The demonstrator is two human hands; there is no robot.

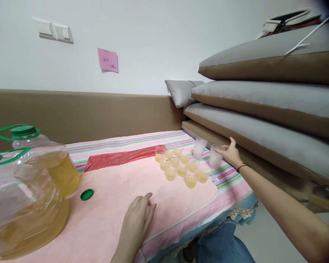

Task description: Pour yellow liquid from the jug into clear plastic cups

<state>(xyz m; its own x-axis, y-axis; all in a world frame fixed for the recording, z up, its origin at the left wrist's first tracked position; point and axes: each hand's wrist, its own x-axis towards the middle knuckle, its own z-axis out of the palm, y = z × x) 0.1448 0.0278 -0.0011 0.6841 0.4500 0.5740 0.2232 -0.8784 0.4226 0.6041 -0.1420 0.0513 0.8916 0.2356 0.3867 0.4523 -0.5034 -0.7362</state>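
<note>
At the right side of the table, my right hand point(231, 155) has fingertips at the rim of a stack of clear plastic cups point(215, 159), gripping it, with one finger raised off it. Beside it stands another stack of clear cups point(200, 148). Several clear cups with pale yellow liquid point(181, 171) stand close together left of the stacks. My left hand point(139, 215) hovers over the pink mat, its fingers loosely bent and apart, holding nothing.
Two large jugs of yellow liquid point(35, 215) stand at left; a green cap point(87, 194) lies near them. A red plastic bag point(123, 157) stretches along the back of the pink mat point(106, 215). Stacked grey and brown cushions point(263, 98) rise close behind my right hand.
</note>
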